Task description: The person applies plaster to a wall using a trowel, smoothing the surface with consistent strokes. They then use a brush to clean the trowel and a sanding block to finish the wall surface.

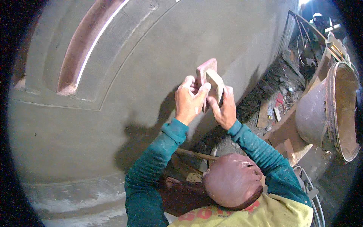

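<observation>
Below the camera, a reddish ball [232, 186] is seen. Higher, a pink block [204, 72] is held by the left hand [189, 101] and a pale pad [215, 81] is clasped by the right hand [226, 109], against the grey wall [151, 75]. Rubbing seems prepared; firm, flat pressure is needed next.

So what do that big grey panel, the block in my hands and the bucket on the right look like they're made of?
Panel: likely cement plaster or filler, matte grey, grainy, with moulded grooves.
Block, held by left hand and right hand: possibly wood or stone, reddish and dusty, with a tan sheet, maybe sandpaper, on it.
Bucket: probably metal or plastic, caked in dried brownish residue.
</observation>
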`<action>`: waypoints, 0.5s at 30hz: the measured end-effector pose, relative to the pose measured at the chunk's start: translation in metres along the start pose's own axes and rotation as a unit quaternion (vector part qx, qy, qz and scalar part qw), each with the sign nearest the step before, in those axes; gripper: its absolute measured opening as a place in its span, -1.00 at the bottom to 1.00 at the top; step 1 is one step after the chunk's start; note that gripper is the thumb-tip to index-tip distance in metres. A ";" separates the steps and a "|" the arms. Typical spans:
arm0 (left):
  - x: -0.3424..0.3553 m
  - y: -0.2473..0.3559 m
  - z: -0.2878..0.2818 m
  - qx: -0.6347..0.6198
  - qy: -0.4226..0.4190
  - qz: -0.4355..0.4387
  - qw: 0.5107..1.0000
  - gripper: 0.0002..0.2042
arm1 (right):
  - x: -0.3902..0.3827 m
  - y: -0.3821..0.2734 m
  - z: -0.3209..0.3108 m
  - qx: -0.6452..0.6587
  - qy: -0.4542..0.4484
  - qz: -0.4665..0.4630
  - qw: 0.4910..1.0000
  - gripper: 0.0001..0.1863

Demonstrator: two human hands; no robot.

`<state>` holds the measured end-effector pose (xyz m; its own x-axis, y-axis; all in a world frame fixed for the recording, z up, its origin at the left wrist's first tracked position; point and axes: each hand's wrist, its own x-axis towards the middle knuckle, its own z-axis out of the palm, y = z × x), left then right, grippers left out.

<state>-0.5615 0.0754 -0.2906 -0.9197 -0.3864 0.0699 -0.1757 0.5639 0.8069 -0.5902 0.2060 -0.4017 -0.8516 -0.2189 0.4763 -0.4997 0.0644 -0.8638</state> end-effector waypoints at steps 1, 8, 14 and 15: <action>0.007 0.009 -0.014 -0.014 -0.022 0.036 0.999 -0.62 | 0.012 0.003 0.009 0.012 0.018 0.015 1.000 -0.42; 0.060 0.123 -0.167 0.500 0.330 0.446 0.665 -0.61 | 0.119 0.006 0.036 0.036 0.132 0.022 0.990 -0.49; 0.083 0.126 -0.185 0.508 0.274 0.342 0.741 -0.62 | 0.132 -0.017 0.084 -0.005 0.163 -0.055 0.985 -0.48; 0.080 0.130 -0.176 0.523 0.283 0.326 0.734 -0.63 | 0.130 -0.011 0.086 0.006 0.151 -0.022 0.988 -0.39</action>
<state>-0.5958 -0.0107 -0.0769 -0.6863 0.1407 0.7136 -0.2091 0.9016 -0.3788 -0.6813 0.0927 -0.3443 -0.8386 0.0790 0.5390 -0.5367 0.0492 -0.8423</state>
